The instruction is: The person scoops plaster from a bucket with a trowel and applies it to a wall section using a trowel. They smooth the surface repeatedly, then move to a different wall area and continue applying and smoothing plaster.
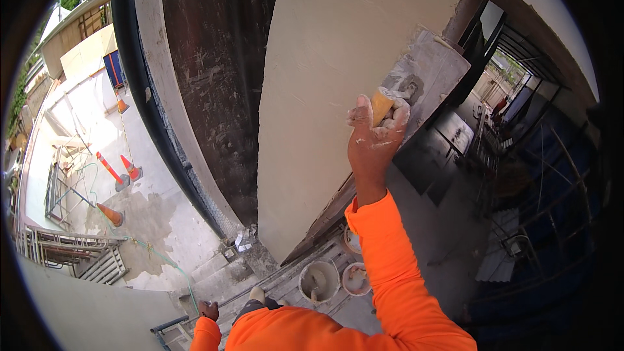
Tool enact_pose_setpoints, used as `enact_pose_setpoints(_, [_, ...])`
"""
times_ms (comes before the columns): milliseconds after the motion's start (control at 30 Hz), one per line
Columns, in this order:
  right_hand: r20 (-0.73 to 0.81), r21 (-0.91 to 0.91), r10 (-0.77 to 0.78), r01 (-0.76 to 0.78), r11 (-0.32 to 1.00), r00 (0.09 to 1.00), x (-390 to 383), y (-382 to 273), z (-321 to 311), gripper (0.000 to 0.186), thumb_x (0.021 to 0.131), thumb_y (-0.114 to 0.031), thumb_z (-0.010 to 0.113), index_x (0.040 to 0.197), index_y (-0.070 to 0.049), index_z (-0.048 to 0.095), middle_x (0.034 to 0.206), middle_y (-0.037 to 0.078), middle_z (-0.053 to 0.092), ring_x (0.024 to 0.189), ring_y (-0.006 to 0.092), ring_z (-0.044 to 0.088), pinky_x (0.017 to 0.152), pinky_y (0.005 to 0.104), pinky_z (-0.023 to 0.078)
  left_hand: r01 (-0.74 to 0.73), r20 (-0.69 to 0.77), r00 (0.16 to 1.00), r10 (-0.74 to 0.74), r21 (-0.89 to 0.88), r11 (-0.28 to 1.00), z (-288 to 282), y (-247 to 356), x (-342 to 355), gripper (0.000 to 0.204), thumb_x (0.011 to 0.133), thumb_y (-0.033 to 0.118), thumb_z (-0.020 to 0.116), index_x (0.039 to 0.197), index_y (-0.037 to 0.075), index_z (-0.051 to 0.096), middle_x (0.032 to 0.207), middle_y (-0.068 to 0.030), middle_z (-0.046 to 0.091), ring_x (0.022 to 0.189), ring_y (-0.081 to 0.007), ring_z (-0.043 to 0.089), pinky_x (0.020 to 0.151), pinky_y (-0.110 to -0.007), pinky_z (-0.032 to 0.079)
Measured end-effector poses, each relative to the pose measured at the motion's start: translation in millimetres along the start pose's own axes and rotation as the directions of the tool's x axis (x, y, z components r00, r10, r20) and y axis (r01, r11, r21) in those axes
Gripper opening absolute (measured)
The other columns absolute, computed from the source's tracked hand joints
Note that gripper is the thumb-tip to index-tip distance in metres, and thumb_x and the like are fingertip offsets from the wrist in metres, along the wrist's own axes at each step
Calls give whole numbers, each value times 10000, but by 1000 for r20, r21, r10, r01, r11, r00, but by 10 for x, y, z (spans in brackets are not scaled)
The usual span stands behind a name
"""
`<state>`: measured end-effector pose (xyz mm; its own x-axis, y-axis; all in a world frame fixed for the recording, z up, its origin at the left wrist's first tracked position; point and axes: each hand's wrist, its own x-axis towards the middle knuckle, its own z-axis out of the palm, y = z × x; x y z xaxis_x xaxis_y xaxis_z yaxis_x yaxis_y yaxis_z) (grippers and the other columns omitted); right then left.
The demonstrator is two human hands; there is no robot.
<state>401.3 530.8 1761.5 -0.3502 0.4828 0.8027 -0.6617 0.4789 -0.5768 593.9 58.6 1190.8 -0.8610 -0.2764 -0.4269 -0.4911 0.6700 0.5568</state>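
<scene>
My right hand (380, 140), smeared with pale plaster, is closed around the yellow handle of a plastering trowel (437, 68). The trowel's broad, plaster-coated blade lies against the cream plastered wall (318, 91) near its right edge. Low on the left, my left hand (208, 311) hangs beside my body with its fingers curled in. Whatever it holds, if anything, is too small to make out. A dark metal rail (170, 324) runs just left of that hand.
Below the wall, a bucket (319, 282) and a smaller pail (355, 279) with plaster mix stand on planks (276, 279). A dark brown panel (211, 78) borders the wall's left. Traffic cones (132, 168) stand on the ground far below. An opening at right shows a dim interior.
</scene>
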Motion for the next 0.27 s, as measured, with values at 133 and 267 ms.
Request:
enact_pose_setpoints(133, [-25,-34,32,-33,999,999,-316,-139,-396,217,991,-31,645,1092,-38,453,908,75,600,708,111,629,641,257,542,-16,9,1000,16,40,999,113,74,-95,459,829,306,767,1090,-22,580,1006,-315,664,990,-475,659,882,-499,517])
enact_pose_setpoints(267, [-110,33,184,-182,983,977,-561,-135,-829,308,965,-63,714,1128,-46,453,1029,81,580,738,100,605,673,225,554,68,41,997,-69,24,997,94,178,-408,461,844,316,757,1117,-5,569,1054,-334,674,1022,-480,666,910,-497,516])
